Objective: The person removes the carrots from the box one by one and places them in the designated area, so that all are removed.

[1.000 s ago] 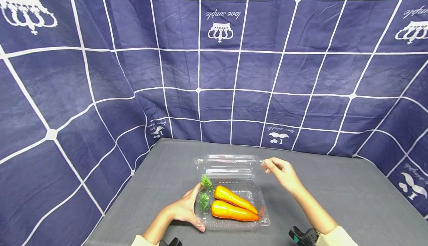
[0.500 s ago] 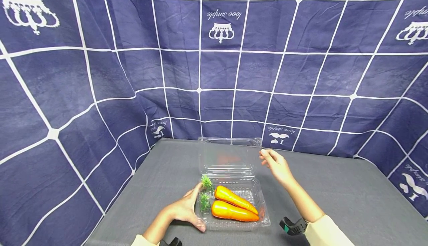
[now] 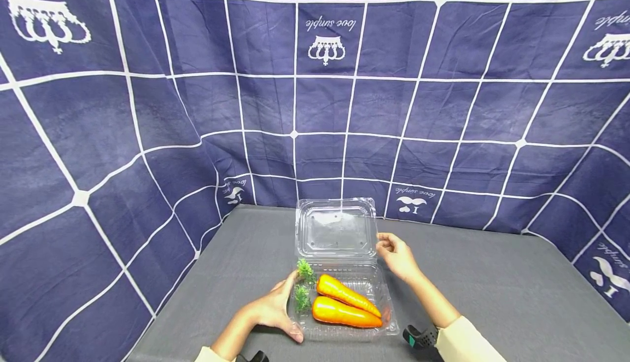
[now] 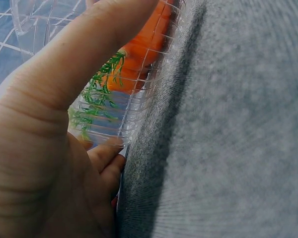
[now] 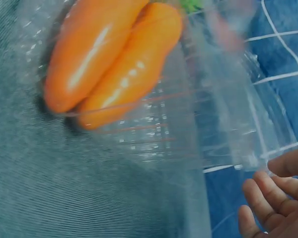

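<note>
A clear plastic clamshell container [image 3: 344,332] lies with its lid [image 3: 337,228] raised at the back. Two orange carrots [image 3: 346,311] lie side by side in the base, green leafy tops [image 3: 302,298] toward the left. My left hand [image 3: 273,307] grips the base's left side, thumb at the front corner and fingers toward the back. In the left wrist view, the thumb crosses in front of the carrots and hides part of them. My right hand [image 3: 397,257] is at the lid's right edge, thumb and forefinger [image 5: 260,178] pinching it, other fingers loosely curled.
The container stands on a grey cloth-covered table [image 3: 472,285]. A dark blue curtain with white grid lines [image 3: 384,105] hangs behind and at both sides. A black wrist strap [image 3: 420,337] sits on the right forearm.
The lid has swung up and back from partly folded to upright, leaning away. My right hand has shifted left and slightly lower along its edge. The left hand and carrots stay put.
</note>
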The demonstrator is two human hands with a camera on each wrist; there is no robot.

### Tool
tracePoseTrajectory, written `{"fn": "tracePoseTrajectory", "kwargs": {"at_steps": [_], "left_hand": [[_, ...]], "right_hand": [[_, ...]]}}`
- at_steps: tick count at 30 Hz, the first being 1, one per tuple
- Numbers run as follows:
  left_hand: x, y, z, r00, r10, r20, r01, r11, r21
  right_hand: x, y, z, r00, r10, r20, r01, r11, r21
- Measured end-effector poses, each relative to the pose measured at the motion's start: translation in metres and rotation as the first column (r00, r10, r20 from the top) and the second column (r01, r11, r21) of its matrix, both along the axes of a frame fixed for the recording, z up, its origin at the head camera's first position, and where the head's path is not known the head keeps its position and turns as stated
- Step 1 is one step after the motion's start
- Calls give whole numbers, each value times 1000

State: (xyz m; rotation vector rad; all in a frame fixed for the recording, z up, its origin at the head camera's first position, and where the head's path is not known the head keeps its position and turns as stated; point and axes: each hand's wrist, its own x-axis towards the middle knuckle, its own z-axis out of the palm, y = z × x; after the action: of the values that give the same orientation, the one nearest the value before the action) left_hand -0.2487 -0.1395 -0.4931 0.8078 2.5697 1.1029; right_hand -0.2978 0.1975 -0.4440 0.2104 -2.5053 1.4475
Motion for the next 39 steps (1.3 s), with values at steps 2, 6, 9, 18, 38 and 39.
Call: {"fn": "tracePoseTrajectory", "kwargs": {"at_steps": [2, 6, 9, 18, 38, 39], "left_hand": [[1, 0, 0, 1000, 5, 6, -5, 1000, 2], [1, 1, 1, 1000, 13, 23, -13, 1000, 2], [1, 1, 2, 999, 13, 32, -13, 1000, 6], [0, 0, 3, 999, 4, 38, -5, 1000, 18], [0, 0, 3, 999, 4, 40, -5, 1000, 7], [0, 0, 3, 999, 6, 46, -7, 1000, 6]], "right_hand": [[-1, -1, -5, 1000, -6, 9, 6, 1000, 6], [-1, -3, -11, 998, -19, 53, 20, 1000, -17], [0, -6, -12, 995, -28, 93, 32, 999, -35], [5, -10, -12, 983, -71, 171, 76, 997, -27], [14, -23, -3, 989, -145, -20, 146, 989, 22], [15, -26, -2, 990, -141, -31, 141, 990, 5]]}}
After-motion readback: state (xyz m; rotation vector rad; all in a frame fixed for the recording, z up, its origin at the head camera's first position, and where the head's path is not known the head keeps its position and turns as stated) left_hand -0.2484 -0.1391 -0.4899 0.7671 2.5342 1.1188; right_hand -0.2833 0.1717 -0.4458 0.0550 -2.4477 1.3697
